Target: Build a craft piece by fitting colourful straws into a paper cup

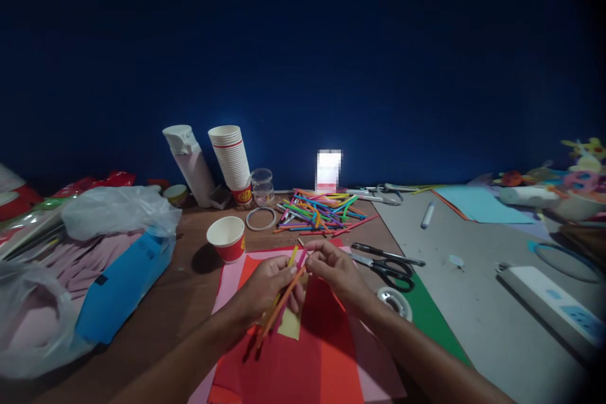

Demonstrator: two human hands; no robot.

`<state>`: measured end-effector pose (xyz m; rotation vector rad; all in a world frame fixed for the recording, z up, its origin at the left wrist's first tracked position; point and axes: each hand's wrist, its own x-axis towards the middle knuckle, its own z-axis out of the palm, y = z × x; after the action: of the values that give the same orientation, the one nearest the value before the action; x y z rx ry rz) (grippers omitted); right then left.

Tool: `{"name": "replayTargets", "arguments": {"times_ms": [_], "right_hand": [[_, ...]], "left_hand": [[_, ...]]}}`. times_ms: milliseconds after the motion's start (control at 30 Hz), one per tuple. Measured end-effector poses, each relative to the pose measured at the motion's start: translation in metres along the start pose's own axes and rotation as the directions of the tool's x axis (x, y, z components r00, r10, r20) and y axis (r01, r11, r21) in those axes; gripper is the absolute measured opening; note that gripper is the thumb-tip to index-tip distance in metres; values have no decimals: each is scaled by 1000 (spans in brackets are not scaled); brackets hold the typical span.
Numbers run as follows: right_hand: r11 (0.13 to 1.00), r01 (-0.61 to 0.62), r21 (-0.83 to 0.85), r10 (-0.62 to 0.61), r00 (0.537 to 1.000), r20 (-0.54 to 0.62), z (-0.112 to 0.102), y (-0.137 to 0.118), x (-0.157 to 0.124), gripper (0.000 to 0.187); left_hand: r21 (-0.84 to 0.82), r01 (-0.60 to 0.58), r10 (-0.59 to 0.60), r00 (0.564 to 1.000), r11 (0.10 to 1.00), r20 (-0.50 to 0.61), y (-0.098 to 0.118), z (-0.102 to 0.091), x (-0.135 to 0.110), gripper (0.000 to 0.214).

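Note:
My left hand [277,281] is closed around a few thin coloured straws, among them a yellow straw [294,255], a pink straw [302,257] and an orange straw [279,308]. They slant up and to the right. At their upper ends my right hand [326,265] pinches with thumb and fingers; exactly which straw tips it grips is partly hidden. Below both hands lies a pale yellow paper piece [290,326] on stacked red paper [284,372]. Behind them is a pile of loose coloured straws [322,211].
A paper cup [226,237] stands left of the hands, with stacked cups [230,158] behind. To the right are black-handled scissors [391,271], a tape roll [395,303], a marker [428,214] and a power strip [553,303]. Plastic bags [120,211] fill the left side.

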<state>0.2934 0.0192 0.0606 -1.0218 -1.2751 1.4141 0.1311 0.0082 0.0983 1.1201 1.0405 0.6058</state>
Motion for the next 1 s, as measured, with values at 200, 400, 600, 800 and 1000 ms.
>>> {"name": "replayTargets", "arguments": {"times_ms": [200, 400, 600, 800, 1000], "right_hand": [[999, 38, -15, -38, 999, 37, -2, -5, 0, 23], [997, 71, -36, -66, 991, 116, -2, -6, -1, 20], [989, 92, -116, -72, 983, 169, -7, -3, -1, 23], [965, 104, -241, -67, 985, 159, -11, 4, 0, 25], [968, 81, -237, -46, 988, 150, -6, 0, -2, 26]], "left_hand": [[-11, 50, -50, 998, 999, 34, 7, 6, -10, 23], [-100, 72, -56, 985, 992, 163, 0, -1, -5, 23], [-251, 153, -80, 957, 956, 277, -9, -5, -1, 18], [-304, 193, -94, 946, 933, 311, -11, -7, -1, 18], [-322, 198, -93, 945, 926, 314, -15, -7, 1, 16]]}}
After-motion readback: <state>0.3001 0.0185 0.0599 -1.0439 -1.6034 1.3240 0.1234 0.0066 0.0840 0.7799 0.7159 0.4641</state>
